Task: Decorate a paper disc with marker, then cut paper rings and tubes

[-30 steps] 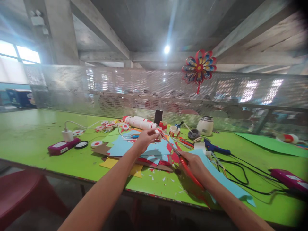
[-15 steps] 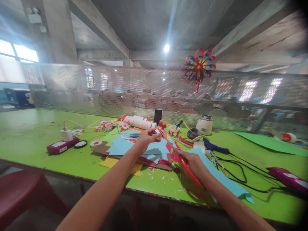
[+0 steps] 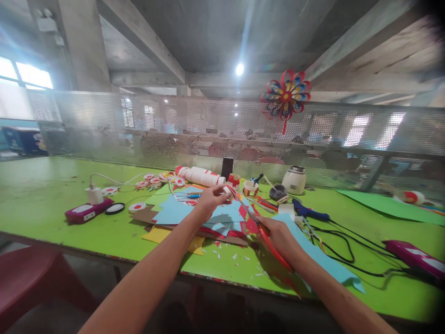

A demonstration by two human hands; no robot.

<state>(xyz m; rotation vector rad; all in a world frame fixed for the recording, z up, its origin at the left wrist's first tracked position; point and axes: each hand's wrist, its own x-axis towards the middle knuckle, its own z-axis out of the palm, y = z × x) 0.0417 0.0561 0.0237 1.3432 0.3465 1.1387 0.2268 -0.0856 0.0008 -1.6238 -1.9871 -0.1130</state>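
Note:
My left hand pinches a small white and red piece of paper above the stacked sheets. In my right hand is a pair of scissors with red handles. Their blades point up and left, with the tips at the paper piece. Whether the blades are parted is too fine to make out. Beneath both hands lie light blue paper sheets, with red, brown and yellow sheets under them. White and red paper scraps are scattered near the table's front edge.
A blue glue gun with black cables lies at right, near a purple power strip. Another purple power strip stands at left. White rolls, paper cups and a cream jar line the back, before a mesh partition.
The whole view has shifted very slightly. Both hands, the paper piece and the scissors keep nearly the same places relative to each other.

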